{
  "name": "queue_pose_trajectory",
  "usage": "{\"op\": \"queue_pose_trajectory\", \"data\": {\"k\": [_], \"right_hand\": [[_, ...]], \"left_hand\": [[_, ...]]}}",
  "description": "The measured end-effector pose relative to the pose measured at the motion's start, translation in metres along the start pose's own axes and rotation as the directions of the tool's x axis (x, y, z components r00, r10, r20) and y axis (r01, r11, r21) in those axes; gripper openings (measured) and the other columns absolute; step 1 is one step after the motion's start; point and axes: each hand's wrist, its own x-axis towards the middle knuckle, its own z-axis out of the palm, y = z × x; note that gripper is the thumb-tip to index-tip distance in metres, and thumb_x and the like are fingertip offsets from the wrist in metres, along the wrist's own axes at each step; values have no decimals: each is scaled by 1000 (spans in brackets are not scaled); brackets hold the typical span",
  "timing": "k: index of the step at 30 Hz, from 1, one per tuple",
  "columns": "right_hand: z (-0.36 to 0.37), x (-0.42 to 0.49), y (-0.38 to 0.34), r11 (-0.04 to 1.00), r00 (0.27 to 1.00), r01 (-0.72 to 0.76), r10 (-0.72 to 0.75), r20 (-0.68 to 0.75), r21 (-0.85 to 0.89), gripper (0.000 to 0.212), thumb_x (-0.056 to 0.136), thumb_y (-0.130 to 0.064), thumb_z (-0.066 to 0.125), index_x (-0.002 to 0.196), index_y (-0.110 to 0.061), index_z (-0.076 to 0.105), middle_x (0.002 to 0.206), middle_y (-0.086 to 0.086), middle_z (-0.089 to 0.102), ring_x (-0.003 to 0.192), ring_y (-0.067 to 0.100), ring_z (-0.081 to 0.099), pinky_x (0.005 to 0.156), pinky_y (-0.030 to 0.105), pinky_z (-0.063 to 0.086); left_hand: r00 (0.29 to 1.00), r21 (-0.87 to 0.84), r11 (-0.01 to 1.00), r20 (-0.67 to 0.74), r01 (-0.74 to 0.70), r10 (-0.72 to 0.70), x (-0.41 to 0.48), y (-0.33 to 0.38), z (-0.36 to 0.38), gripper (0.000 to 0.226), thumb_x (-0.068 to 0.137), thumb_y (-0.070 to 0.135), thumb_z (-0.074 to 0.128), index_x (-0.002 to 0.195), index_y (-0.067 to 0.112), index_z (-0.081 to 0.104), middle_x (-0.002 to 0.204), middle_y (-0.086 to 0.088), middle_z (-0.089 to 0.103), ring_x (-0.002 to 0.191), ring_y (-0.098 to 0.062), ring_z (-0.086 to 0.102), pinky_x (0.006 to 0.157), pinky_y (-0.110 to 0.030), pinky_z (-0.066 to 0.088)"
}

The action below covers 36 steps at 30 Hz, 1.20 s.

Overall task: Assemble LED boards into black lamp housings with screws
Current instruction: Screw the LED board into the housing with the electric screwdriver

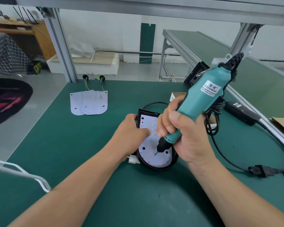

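Right hand has its grip wrapped round the teal screwdriver, bit tip down on the LED board seated in the black lamp housing mid-tabletop. Left hand grips the housing's left edge, thumb flat on the board. Two spare boards lie overlapped farther back.

Open tabletop is stretching left of the lamp housing toward spare LED boards, while a looping power cord and adapter are crowding the right.

White walls, grey floor, wooden desk far left.
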Motion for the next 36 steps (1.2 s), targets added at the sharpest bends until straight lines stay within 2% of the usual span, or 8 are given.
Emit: {"op": "queue_pose_trajectory", "data": {"k": [3,7,11,17,19,24,29,36], "right_hand": [[-1,-2,-3,1000,1000,4,-4,28,14,18,84,-13,61,100,-19,68,61,3,45,57,26,51,64,36,46],[-9,4,-13,987,996,65,-74,53,145,29,89,-21,75,116,-17,66,66,0,47,63,23,50,68,35,47],[-35,10,-22,980,977,97,-60,-204,176,16,99,-27,64,112,-17,65,68,-2,44,60,18,49,62,29,48],[-94,16,-28,953,773,121,86,-628,279,13,101,-27,63,100,-14,62,69,-4,47,61,13,50,58,24,47],[-111,17,-30,940,708,164,98,-700,298,15,101,-27,64,97,-13,60,69,-4,48,61,13,51,58,24,47],[-139,17,-34,908,619,265,97,-779,324,14,99,-24,66,94,-13,59,69,-2,49,60,14,53,57,25,49],[-144,15,-35,897,627,291,83,-774,332,12,98,-21,65,93,-12,60,69,-2,49,59,14,53,57,25,49],[-150,14,-35,889,627,306,81,-775,341,9,95,-19,64,91,-12,60,69,-2,48,59,14,52,55,24,47]], "left_hand": [[1000,13,1000,-4,-13,13,0,0,-1,51,81,32,75,126,28,53,107,5,73,98,-18,72,91,-50,60],[1000,-1,1000,3,-15,15,-1,0,-2,48,84,30,74,127,26,52,110,4,73,100,-18,72,93,-49,60],[999,7,1000,31,-29,29,-3,1,-5,59,82,34,71,136,30,48,112,8,73,98,-14,73,92,-43,60],[999,-50,998,33,-36,38,-5,4,-9,84,72,49,74,148,31,43,114,11,75,96,-13,76,82,-40,60],[996,15,996,-41,-83,83,-4,5,-10,89,77,54,76,154,32,38,121,13,69,104,-9,71,92,-41,57],[872,352,879,-251,-322,421,-9,18,-9,59,94,45,69,148,30,50,130,15,56,125,-11,51,99,-33,42],[778,521,667,-7,-533,628,-4,61,14,18,101,31,65,116,28,73,106,13,70,108,-17,58,91,-39,50],[741,694,338,426,-636,519,57,128,92,18,99,35,65,110,31,79,111,9,76,110,-19,66,94,-41,51]]}}
